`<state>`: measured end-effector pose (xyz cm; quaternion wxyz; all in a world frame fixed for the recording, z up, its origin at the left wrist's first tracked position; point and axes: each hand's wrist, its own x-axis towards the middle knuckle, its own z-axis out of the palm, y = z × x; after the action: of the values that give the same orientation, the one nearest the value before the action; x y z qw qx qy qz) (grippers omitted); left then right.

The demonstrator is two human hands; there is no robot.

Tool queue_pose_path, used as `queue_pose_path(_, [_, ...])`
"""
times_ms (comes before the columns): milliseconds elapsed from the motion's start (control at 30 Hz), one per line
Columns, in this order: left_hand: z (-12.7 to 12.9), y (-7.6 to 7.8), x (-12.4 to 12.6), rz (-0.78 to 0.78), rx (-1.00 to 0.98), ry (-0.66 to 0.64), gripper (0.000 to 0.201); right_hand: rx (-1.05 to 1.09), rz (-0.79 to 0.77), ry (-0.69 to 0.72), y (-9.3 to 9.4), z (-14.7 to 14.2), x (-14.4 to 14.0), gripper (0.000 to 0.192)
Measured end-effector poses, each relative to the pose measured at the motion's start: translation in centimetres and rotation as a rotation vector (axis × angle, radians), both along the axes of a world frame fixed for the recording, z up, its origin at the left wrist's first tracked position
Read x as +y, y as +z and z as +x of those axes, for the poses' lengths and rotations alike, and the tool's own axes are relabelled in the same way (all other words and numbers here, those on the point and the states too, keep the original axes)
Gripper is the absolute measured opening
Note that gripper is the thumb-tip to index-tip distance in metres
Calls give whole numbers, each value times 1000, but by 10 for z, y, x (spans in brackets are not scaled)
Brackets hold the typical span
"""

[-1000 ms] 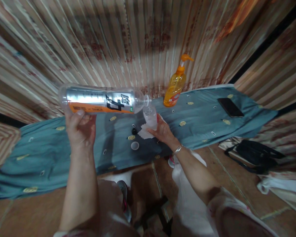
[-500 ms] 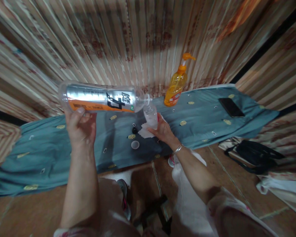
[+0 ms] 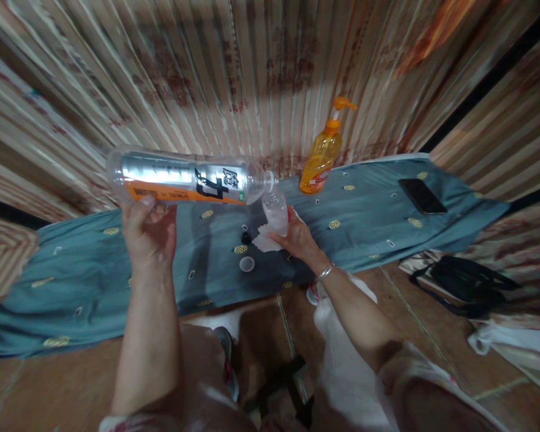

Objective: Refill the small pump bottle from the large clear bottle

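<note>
While tipped bottle point(image 3: 184, 178) mouth meets small bottle point(image 3: 275, 210), clear liquid inside latter.

Bare forearms, silver bracelet point(image 3: 324, 272), white trousers point(image 3: 346, 372)

This looks like a home. A patterned cloth point(image 3: 364, 210) covers a low table. On it stand a soap pump bottle point(image 3: 321, 156) and a phone point(image 3: 422, 195).

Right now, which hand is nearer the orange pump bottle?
Right. The right hand holds a small clear bottle just left of the pump bottle; the left hand grips the big tipped bottle farther left.
</note>
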<state>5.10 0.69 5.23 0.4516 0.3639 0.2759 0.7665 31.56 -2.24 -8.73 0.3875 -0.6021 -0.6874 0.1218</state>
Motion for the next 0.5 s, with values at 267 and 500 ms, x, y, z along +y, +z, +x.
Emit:
queue_pose_path(267, [-2, -1, 1, -11, -12, 6, 27, -19, 14, -21, -2, -1, 0, 89])
queue_pose_path(500, [0, 2, 0, 24, 1, -8, 25, -40, -8, -17, -2, 0, 0, 89])
